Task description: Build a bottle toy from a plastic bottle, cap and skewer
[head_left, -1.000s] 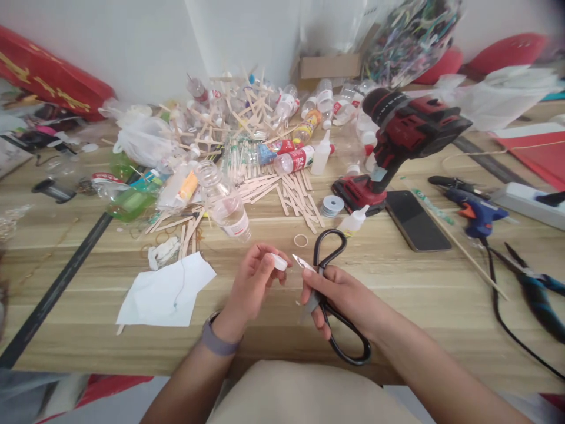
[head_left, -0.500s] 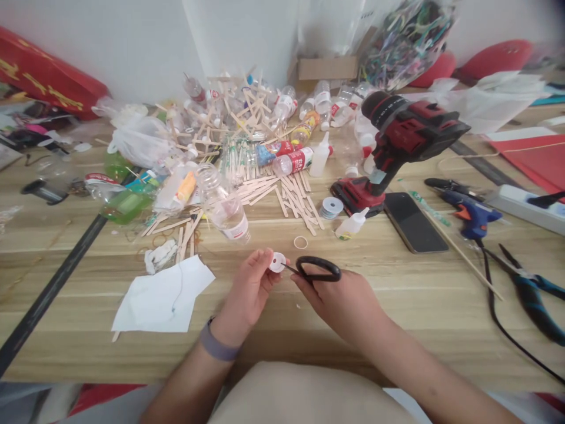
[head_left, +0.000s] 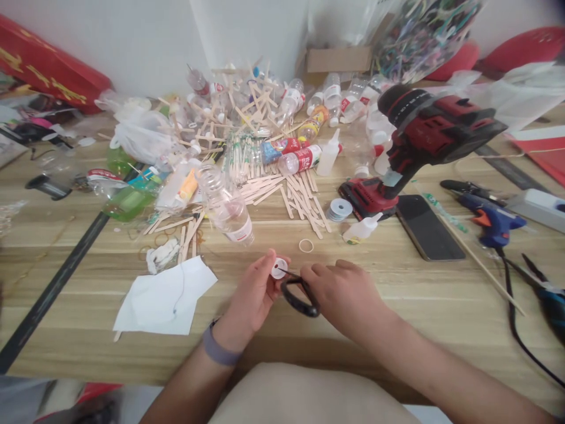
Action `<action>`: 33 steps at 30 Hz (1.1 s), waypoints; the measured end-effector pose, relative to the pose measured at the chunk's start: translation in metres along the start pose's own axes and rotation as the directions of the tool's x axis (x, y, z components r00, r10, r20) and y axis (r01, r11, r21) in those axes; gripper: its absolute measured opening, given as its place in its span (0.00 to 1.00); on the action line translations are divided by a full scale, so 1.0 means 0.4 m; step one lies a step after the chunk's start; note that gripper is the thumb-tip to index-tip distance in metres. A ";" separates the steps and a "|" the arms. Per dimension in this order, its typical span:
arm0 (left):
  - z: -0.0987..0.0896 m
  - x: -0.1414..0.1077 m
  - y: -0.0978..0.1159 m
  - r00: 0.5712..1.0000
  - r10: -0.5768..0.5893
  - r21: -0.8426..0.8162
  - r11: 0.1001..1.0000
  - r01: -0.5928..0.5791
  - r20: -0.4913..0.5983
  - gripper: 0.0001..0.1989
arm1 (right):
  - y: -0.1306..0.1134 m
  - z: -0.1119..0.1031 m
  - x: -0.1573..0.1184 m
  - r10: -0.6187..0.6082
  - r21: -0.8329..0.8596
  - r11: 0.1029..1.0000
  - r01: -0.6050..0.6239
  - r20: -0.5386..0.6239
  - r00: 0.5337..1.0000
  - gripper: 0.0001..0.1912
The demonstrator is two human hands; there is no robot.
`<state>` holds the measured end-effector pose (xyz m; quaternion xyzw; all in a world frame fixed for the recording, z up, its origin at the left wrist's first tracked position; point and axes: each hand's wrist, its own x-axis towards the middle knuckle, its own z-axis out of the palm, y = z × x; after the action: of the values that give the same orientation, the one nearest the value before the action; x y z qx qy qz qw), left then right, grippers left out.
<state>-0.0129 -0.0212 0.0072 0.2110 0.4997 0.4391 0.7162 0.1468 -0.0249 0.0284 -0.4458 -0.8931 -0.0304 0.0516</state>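
Pinched in my left hand (head_left: 258, 288) is a small white round cap (head_left: 279, 268) with a dark hole near its middle. My right hand (head_left: 346, 294) grips black-handled scissors (head_left: 301, 298), whose tip touches the cap's face beside the hole. One handle loop hangs below the right fingers. Just beyond the hands lies a pale ring (head_left: 306, 245). A clear plastic bottle (head_left: 229, 215) rests ahead of my left hand, and a small white glue bottle (head_left: 362, 228) lies beyond my right hand.
A red drill (head_left: 424, 135) stands on the wooden table near a phone (head_left: 430, 227), a blue glue gun (head_left: 497, 221) and pliers (head_left: 554, 303). Wooden sticks (head_left: 304, 203) and bottles are piled farther back. White paper (head_left: 165, 300) lies at left.
The scissors have turned in my right hand, their loop swinging from the right to below the fingers. The view has shifted slightly left. My left hand still holds the cap.
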 end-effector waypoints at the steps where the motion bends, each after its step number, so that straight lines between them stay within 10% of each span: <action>1: 0.004 -0.002 0.004 1.000 -0.022 0.009 1.000 0.022 -0.006 0.22 | 0.002 0.000 0.001 -0.024 -0.025 0.999 0.024 -0.024 0.999 0.10; 9: 0.008 -0.010 0.002 0.998 -0.032 0.089 0.996 0.027 0.046 0.24 | 0.009 -0.004 0.011 -0.166 -0.165 0.975 0.146 -0.114 0.980 0.11; 23: 0.010 -0.017 -0.002 0.996 0.061 0.220 0.973 -0.074 0.068 0.23 | 0.005 -0.022 0.025 -0.194 -0.148 0.968 0.201 0.063 0.979 0.11; 28: 0.009 -0.010 -0.010 0.996 0.085 0.206 0.975 -0.089 0.025 0.22 | -0.001 -0.021 0.038 -0.147 0.025 0.989 0.146 0.274 0.950 0.10; 33: 0.005 -0.005 -0.025 0.990 0.143 0.199 0.970 -0.141 0.003 0.17 | 0.004 -0.026 0.049 0.063 0.390 0.897 -0.207 0.351 0.934 0.09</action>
<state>-0.0073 -0.0279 0.0018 0.3142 0.5285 0.4384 0.6555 0.1371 -0.0094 0.0410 -0.4845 -0.8408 0.2415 -0.0012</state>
